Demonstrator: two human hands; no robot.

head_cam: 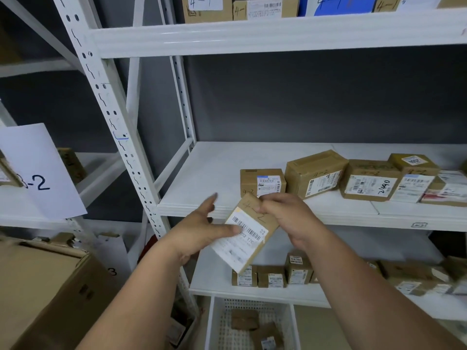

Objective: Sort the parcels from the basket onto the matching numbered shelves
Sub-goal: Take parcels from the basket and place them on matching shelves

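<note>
White metal shelving (278, 36) against a grey wall | both hands hold a parcel (249, 231) marked 4-2 before the 4-2 shelf (214, 173) | left hand (202, 231) thumb pressing its label, fingers spread; right hand (285, 215) pinching the top edge | placement step: next, set it beside the shelved boxes (262, 181) | basket (252, 324) below holds more.

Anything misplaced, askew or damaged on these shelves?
Nothing stands out. The held parcel, marked 4-2, is in both hands before the middle shelf, where boxes also read 4-2. The second box sits slightly turned, nothing more.
</note>
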